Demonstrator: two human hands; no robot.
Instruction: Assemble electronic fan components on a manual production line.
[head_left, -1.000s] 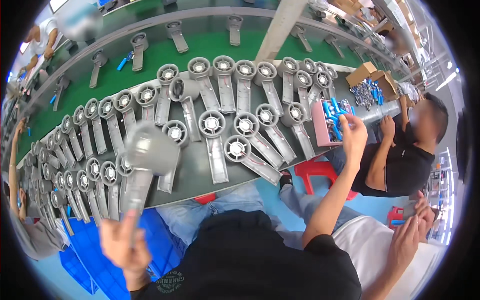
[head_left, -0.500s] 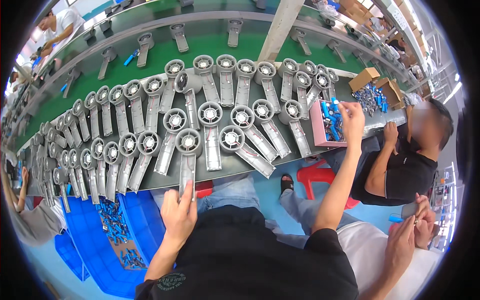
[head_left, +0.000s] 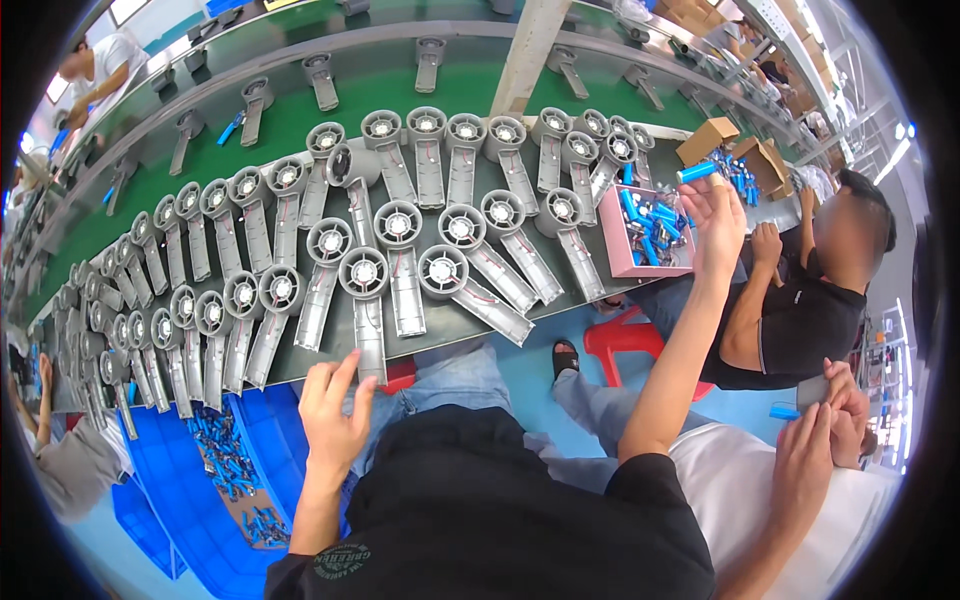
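Observation:
My right hand (head_left: 716, 220) is raised over the right end of the table, its fingertips closed on a blue cylindrical battery (head_left: 697, 172). Just beside it stands a pink box (head_left: 621, 238) filled with loose blue batteries (head_left: 650, 222). My left hand (head_left: 335, 408) is at the table's front edge with thumb and fingers apart, holding nothing. Right by its fingertips is the handle end of a grey handheld-fan housing (head_left: 369, 335), lying with its hollow handle toward me. A thin red wire shows inside that handle.
Several rows of similar grey fan housings (head_left: 467, 175) cover the dark table. Behind runs a green conveyor (head_left: 380, 88) with spaced-out housings. Open cardboard boxes (head_left: 707, 140) stand far right. Blue bins (head_left: 165, 455) with batteries sit below left. Co-workers (head_left: 835, 265) sit at right, near a red stool (head_left: 625, 345).
My right hand has lifted a blue battery up from the pink box. My left hand has come off the fan housing's handle and its fingers have spread. The view has shifted slightly.

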